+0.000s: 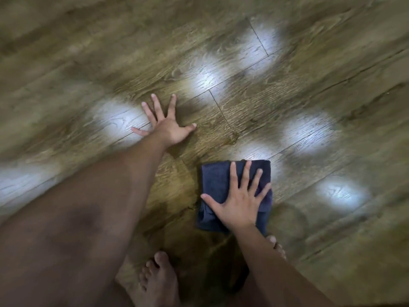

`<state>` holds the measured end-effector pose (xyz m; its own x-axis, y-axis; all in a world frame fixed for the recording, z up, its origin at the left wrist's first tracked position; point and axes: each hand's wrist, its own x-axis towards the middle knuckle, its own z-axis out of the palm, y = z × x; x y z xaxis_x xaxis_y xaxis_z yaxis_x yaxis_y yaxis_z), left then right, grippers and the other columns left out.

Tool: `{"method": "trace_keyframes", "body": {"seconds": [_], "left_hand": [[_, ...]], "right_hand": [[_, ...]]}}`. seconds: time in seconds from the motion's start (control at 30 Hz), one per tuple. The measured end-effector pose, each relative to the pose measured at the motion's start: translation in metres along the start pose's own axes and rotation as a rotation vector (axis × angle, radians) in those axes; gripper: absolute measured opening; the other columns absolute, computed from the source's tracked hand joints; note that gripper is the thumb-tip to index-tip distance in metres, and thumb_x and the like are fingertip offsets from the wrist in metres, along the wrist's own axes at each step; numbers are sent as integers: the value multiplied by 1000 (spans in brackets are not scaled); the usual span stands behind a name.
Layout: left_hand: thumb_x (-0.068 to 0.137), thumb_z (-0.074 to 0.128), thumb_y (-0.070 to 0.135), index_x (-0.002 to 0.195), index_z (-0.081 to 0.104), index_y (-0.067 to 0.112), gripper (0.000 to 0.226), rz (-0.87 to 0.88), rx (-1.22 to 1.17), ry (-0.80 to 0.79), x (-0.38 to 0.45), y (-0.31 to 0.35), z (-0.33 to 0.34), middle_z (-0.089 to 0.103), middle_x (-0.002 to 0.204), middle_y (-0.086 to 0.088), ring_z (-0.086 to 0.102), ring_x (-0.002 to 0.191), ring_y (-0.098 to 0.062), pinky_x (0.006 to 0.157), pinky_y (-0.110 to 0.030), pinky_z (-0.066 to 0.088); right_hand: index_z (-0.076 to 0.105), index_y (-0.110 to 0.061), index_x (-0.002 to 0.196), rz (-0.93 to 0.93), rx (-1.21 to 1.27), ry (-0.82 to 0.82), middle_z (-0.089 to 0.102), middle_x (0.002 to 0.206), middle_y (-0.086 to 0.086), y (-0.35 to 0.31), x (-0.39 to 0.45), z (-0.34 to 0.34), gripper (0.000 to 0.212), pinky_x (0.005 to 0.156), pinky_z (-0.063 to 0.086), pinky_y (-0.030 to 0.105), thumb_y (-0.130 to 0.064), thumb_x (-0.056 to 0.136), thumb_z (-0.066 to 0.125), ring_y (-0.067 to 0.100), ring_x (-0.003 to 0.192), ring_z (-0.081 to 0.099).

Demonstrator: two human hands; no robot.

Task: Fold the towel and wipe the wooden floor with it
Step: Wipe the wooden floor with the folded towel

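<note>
Towel (218,185), folded, pressed flat under our right hand (238,207).
Our left hand (170,129), at ten o'clock from it, rests spread wide on the wooden floor (309,89).

Towel (219,185): lies folded on the wooden floor (309,89), ahead of my feet.
Right hand (238,203): rests flat on top of the towel.
Left hand (169,127): flat on the floor, left of the towel and farther ahead.
Left foot (159,282): behind the towel, toward its left.
</note>
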<state>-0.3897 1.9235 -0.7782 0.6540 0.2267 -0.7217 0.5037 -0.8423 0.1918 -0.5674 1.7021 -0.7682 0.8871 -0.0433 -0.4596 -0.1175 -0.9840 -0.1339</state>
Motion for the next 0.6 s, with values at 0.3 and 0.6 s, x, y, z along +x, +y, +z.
{"method": "trace_keyframes", "body": {"seconds": [0.3,0.6], "left_hand": [[80,59,76,122,-42,69,110,25,-9,-134,5,-10,-11,-73,114,18,-59,119,-25,87,-87,-12],[86,59,69,129,-40,65,107,32,-45,-208,-6,-1,-17,-68,128,12,-59,124,-26,89,-85,-17]], "right_hand": [[18,-43,157,-42,-21,95,14,168,-1,30,20,0,64,114,16,69,-59,97,33,36,153,11],[25,-40,155,155,78,231,11,168,-2,36,140,-55,57,114,10,67,-56,101,31,35,154,6]]}}
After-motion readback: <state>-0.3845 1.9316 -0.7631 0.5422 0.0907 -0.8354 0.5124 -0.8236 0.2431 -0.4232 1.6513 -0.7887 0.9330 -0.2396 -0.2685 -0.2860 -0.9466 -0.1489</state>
